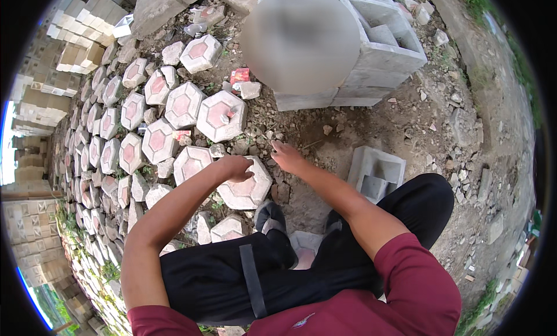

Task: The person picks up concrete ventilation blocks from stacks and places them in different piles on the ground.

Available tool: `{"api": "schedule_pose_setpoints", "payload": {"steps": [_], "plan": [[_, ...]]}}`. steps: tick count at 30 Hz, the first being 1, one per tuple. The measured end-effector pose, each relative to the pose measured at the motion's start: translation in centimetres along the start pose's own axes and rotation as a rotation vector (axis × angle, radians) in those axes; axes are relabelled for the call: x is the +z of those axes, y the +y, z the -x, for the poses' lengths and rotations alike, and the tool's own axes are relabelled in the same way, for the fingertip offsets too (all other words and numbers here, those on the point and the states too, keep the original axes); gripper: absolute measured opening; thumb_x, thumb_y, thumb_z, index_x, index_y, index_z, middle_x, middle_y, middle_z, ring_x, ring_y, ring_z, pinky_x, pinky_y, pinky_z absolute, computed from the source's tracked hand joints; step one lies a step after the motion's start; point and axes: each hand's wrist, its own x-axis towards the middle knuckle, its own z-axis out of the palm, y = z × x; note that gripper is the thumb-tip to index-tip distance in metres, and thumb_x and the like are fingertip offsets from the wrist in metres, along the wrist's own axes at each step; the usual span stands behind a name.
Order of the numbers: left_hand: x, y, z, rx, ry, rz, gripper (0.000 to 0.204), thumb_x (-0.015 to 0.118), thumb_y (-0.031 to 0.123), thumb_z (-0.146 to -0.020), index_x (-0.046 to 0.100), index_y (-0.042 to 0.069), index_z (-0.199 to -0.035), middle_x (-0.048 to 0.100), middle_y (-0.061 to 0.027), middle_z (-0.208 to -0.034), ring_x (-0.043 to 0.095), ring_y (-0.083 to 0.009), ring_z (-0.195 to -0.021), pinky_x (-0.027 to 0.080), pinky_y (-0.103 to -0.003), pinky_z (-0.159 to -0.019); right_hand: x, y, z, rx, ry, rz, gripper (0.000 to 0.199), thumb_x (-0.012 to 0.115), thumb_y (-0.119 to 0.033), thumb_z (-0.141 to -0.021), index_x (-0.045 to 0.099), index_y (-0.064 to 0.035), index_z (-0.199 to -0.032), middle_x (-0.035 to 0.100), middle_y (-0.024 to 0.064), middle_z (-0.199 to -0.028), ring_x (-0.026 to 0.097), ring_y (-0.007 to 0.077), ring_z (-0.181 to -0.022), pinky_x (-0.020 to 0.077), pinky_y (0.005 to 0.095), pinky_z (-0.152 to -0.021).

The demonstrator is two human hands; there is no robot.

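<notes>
Squatting, head view: our left hand (237,166) rests curled, fingers bent, on the grey hexagonal concrete paver with pink centre (246,188) before our feet; our right hand (285,155) touches stony dirt (325,133) just beside it, fingers loosely bent, holding nothing

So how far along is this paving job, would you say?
Done: rows of hexagonal grey pavers with pink centres already cover the ground on the left. In hand: the left hand rests on the nearest paver, the right hand beside it. Left: bare rubbly dirt on the right.
</notes>
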Motion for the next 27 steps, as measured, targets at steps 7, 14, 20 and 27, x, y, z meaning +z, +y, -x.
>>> {"api": "schedule_pose_setpoints", "payload": {"steps": [7,14,20,27], "plan": [[0.6,-0.1,0.0,0.014,-0.018,0.010,0.047,0.049,0.039,-0.089,0.051,0.005,-0.122,0.061,-0.0204,-0.107,0.059,-0.0373,-0.098,0.047,-0.045,-0.086,-1.6,0.0,-1.7,0.165,-0.144,-0.238,0.018,0.053,-0.008,-0.081,0.063,-0.0031,-0.096,0.055,0.0175,-0.111,0.054,0.0307,-0.105,0.0492,0.0397,-0.086],[0.8,0.3,0.5,-0.025,-0.045,0.039,0.049,0.046,0.041,-0.091,0.048,0.006,-0.125,0.062,-0.0199,-0.107,0.059,-0.0370,-0.099,0.048,-0.045,-0.085,0.2,5.1,-2.2,0.131,0.124,-0.211,0.023,0.052,-0.007,-0.083,0.060,-0.0048,-0.105,0.052,0.0148,-0.119,0.052,0.0316,-0.111,0.0487,0.0422,-0.087],[3.0,-0.9,1.7,-0.076,-0.127,0.043,0.051,0.046,0.041,-0.091,0.047,0.007,-0.128,0.061,-0.0196,-0.109,0.059,-0.0366,-0.101,0.047,-0.045,-0.086,-0.5,1.6,-3.8,0.259,0.024,-0.238,0.017,0.049,-0.010,-0.085,0.061,-0.0036,-0.096,0.052,0.0137,-0.111,0.054,0.0300,-0.104,0.0509,0.0401,-0.081],[1.1,0.0,0.2,-0.005,-0.067,0.017,0.049,0.046,0.040,-0.091,0.048,0.007,-0.127,0.061,-0.0199,-0.110,0.058,-0.0366,-0.102,0.047,-0.045,-0.087,0.8,3.6,-2.2,0.289,0.023,-0.233,0.013,0.051,-0.009,-0.084,0.061,-0.0020,-0.087,0.054,0.0168,-0.105,0.055,0.0306,-0.101,0.0507,0.0401,-0.081]]}}
